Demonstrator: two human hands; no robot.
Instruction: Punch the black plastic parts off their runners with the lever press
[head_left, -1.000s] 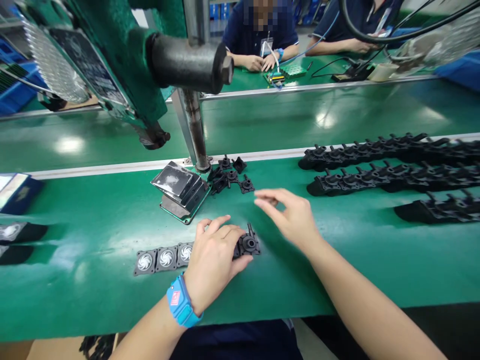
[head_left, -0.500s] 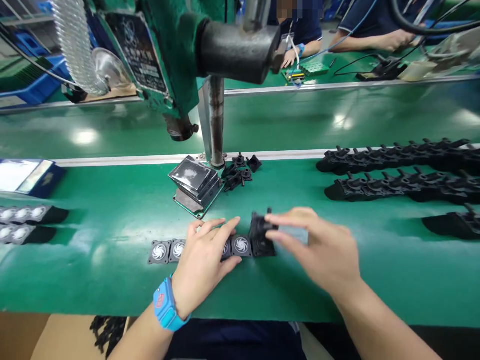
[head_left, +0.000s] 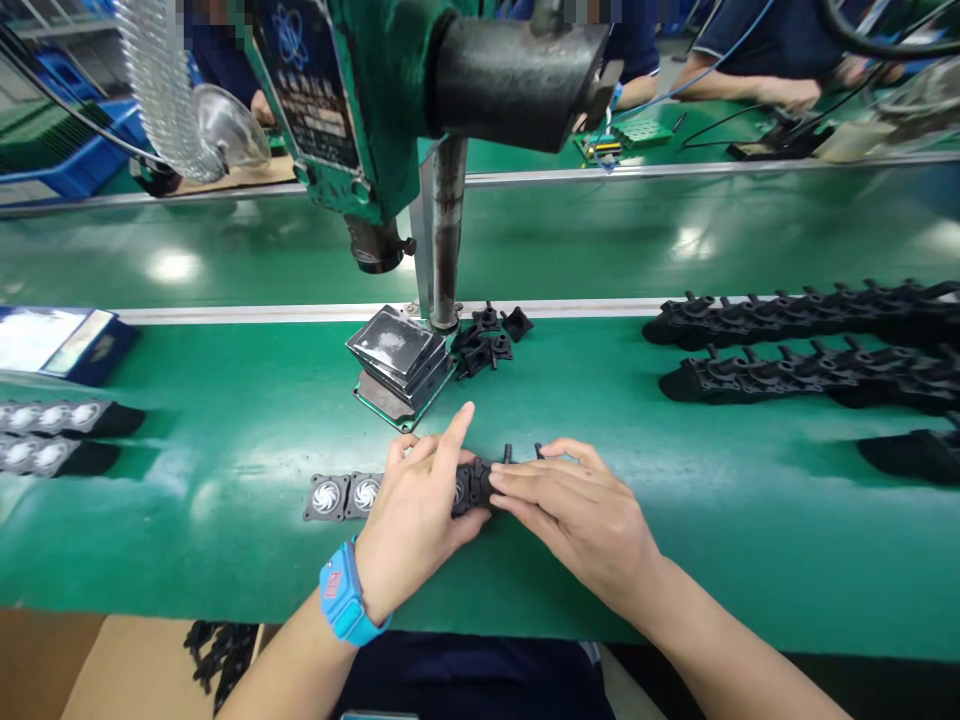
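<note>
A row of square black housings [head_left: 328, 497] with white bladed rotors lies on the green table. My left hand [head_left: 422, 500], with a blue wrist strap [head_left: 346, 597], rests over the row, thumb along its near edge and fingers on its far side, one finger raised. It hides the row's middle. At the right end, my right hand [head_left: 581, 510] pinches a black cover [head_left: 481, 480] against a housing, close to my left fingertips. Short black pipe stubs [head_left: 508, 453] stick up behind the right fingers.
Beyond my hands stand stacked metal blocks [head_left: 397, 350] and loose black covers [head_left: 487, 340] under a green press [head_left: 382, 130]. Rows of black parts [head_left: 787, 375] lie at right, more rotor housings [head_left: 60, 455] at left. Co-workers' arms [head_left: 780, 95] show across the table.
My right hand has moved left, from holding a cover above the row's right end to pressing at a housing beside my left hand. The view has shifted slightly.
</note>
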